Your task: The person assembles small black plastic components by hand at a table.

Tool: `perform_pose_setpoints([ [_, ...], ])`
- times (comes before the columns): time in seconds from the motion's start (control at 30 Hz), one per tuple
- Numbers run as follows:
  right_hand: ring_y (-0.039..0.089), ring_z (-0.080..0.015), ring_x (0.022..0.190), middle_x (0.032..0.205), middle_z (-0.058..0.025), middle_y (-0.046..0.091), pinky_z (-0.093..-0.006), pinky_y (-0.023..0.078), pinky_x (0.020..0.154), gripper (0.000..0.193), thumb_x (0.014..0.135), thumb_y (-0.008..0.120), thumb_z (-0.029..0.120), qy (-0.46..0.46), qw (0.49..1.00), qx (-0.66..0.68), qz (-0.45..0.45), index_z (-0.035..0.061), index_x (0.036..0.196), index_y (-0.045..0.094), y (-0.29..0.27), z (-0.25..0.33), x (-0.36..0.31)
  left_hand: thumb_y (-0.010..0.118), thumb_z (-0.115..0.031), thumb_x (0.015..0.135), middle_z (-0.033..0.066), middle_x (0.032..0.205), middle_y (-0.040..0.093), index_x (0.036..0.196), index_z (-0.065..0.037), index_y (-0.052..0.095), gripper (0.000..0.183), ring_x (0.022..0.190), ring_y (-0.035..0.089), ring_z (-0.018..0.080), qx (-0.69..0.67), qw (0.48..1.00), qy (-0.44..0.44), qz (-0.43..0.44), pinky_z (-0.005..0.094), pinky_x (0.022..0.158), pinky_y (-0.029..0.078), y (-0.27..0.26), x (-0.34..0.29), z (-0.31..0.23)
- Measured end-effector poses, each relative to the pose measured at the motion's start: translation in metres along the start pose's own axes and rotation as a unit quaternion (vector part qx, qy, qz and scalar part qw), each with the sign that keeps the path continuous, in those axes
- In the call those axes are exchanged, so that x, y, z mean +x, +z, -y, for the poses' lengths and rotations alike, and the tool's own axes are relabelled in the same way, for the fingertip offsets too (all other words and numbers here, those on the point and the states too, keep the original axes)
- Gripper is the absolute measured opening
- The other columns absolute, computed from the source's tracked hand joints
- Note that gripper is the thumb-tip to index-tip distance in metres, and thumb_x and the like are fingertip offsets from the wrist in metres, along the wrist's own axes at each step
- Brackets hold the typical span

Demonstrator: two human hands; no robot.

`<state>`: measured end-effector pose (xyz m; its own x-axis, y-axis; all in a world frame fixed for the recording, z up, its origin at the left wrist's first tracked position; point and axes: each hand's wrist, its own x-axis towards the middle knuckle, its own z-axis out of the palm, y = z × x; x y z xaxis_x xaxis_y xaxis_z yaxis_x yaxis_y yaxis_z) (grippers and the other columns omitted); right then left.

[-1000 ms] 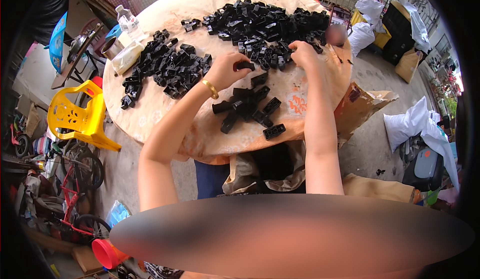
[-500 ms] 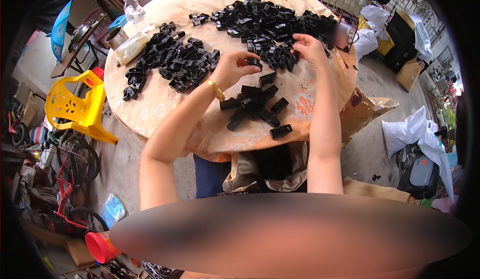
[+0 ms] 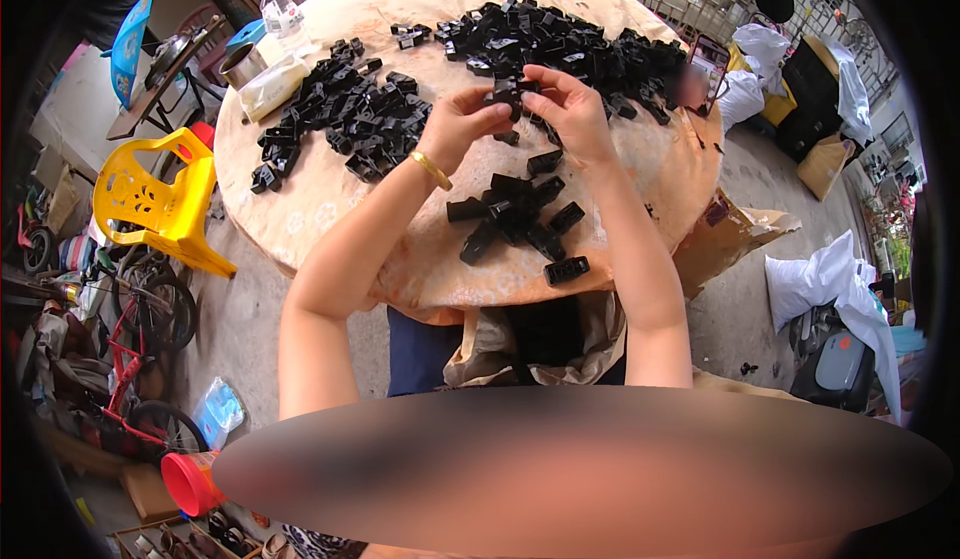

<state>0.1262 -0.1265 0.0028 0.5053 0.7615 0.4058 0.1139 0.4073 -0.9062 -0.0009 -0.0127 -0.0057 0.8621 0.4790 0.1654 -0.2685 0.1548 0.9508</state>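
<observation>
My left hand [image 3: 463, 127] and my right hand [image 3: 574, 116] meet above the round table, their fingers closed on a small black plastic part [image 3: 507, 96] between them. Whether it is one piece or two pressed together, I cannot make out. Just beyond my hands lies a large pile of black plastic parts [image 3: 560, 34]. Another heap of black parts [image 3: 345, 109] spreads to the left of my left hand. Nearer to me sits a small cluster of black block-shaped pieces [image 3: 512, 209], with one single piece [image 3: 567, 271] close to the table's front edge.
The round table [image 3: 330, 224] has a pale cloth top. A clear plastic bottle [image 3: 280, 7], a metal cup [image 3: 242, 65] and a white packet [image 3: 274, 87] stand at its far left. A phone [image 3: 708, 67] is at the right edge. A yellow chair [image 3: 165, 199] stands on the left.
My right hand has come left from the big pile to my left hand. Both hands now hold black plastic between them; before, only the left clearly held a piece.
</observation>
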Motion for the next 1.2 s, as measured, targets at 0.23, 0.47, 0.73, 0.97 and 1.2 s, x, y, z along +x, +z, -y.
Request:
perform_pose_setpoints([
  [0.23, 0.057, -0.0067, 0.072, 0.084, -0.0044, 0.062, -0.0204, 0.048, 0.068, 0.028, 0.076, 0.063, 0.005, -0.001, 0.994, -0.105, 0.026, -0.0004, 0.103, 0.058, 0.001, -0.001, -0.002, 0.061, -0.005, 0.079, 0.0096, 0.091, 0.061, 0.106, 0.005, 0.053, 0.03, 0.078, 0.061, 0.0146, 0.082, 0.996, 0.041, -0.008, 0.025, 0.074, 0.051, -0.007, 0.003, -0.013],
  [0.47, 0.059, -0.012, 0.074, 0.086, -0.0073, 0.061, -0.0231, 0.049, 0.064, 0.026, 0.072, 0.064, 0.001, -0.143, 0.971, -0.192, 0.002, 0.0006, 0.098, 0.06, 0.016, 0.0, -0.007, 0.065, 0.0, 0.073, 0.0086, 0.087, 0.062, 0.101, 0.005, 0.056, 0.03, 0.075, 0.06, 0.0122, 0.088, 0.995, 0.03, -0.026, 0.0226, 0.07, 0.051, -0.008, 0.001, -0.017],
  [0.73, 0.058, -0.0098, 0.078, 0.087, -0.0034, 0.06, -0.0232, 0.048, 0.068, 0.024, 0.073, 0.064, 0.0, -0.153, 0.963, -0.223, 0.009, 0.002, 0.097, 0.06, 0.013, 0.002, -0.008, 0.066, -0.001, 0.073, 0.0035, 0.086, 0.062, 0.102, 0.002, 0.057, 0.031, 0.076, 0.059, 0.0085, 0.188, 0.978, 0.085, 0.024, 0.0202, 0.069, 0.048, -0.011, 0.002, -0.02],
  [0.97, 0.054, -0.0239, 0.077, 0.08, -0.0057, 0.056, -0.0315, 0.046, 0.067, 0.029, 0.06, 0.067, 0.002, -0.312, 0.85, -0.424, 0.001, 0.007, 0.089, 0.062, 0.02, 0.006, -0.01, 0.059, -0.005, 0.08, 0.0082, 0.104, 0.057, 0.114, 0.002, 0.049, 0.037, 0.091, 0.056, 0.0122, -0.073, 0.995, -0.063, 0.035, 0.0259, 0.083, 0.046, -0.011, 0.0, -0.012],
  [1.2, 0.053, -0.0162, 0.094, 0.098, -0.0039, 0.057, -0.0262, 0.045, 0.076, 0.038, 0.07, 0.068, 0.007, -0.113, 0.984, -0.12, 0.061, 0.0054, 0.106, 0.057, 0.014, 0.006, -0.008, 0.057, 0.0, 0.079, 0.0106, 0.103, 0.056, 0.113, 0.004, 0.048, 0.035, 0.089, 0.057, 0.0153, -0.06, 0.997, -0.016, 0.048, 0.0262, 0.08, 0.048, -0.003, -0.003, -0.021],
])
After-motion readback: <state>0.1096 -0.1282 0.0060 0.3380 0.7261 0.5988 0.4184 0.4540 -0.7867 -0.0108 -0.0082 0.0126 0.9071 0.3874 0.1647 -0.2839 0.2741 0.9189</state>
